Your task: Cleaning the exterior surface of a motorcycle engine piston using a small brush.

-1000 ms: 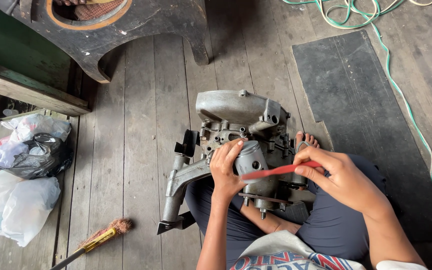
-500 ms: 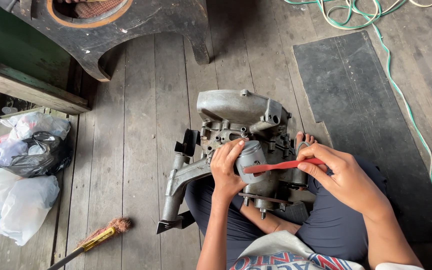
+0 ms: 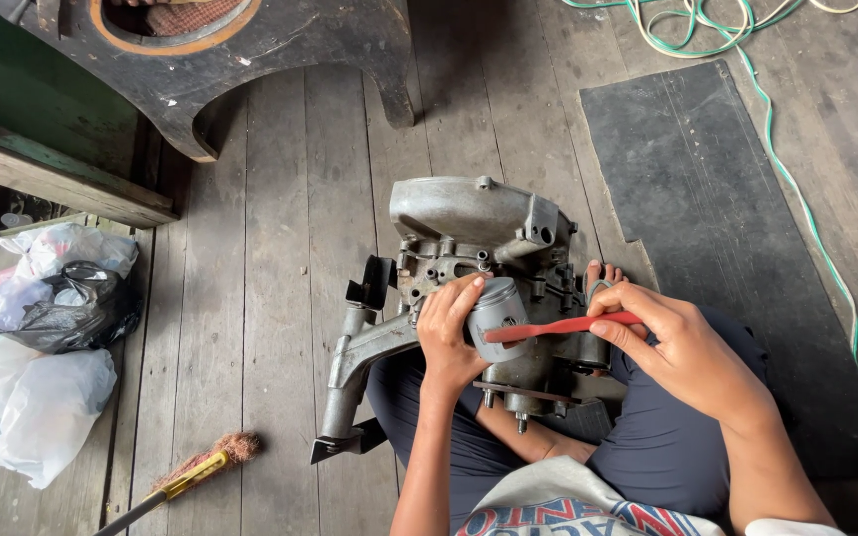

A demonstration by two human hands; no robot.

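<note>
A grey metal engine block (image 3: 469,223) rests on my lap and the plank floor. My left hand (image 3: 446,333) grips a silver piston (image 3: 500,310) that sticks up from the block. My right hand (image 3: 682,347) holds a thin red-handled tool (image 3: 558,327), like a toothbrush, with its tip against the piston's side. A long metal arm (image 3: 359,367) of the engine reaches down to the left. My toes (image 3: 603,273) show behind the block.
A dark rubber mat (image 3: 717,228) lies to the right, with a green hose (image 3: 796,189) along it. Plastic bags (image 3: 37,347) sit at the left. A small broom (image 3: 191,471) lies near the bottom left. A dark curved wooden piece (image 3: 250,60) stands at the top.
My right hand has shifted the red tool slightly along the piston, and my left hand has turned the piston a little. The engine has stayed where it was.
</note>
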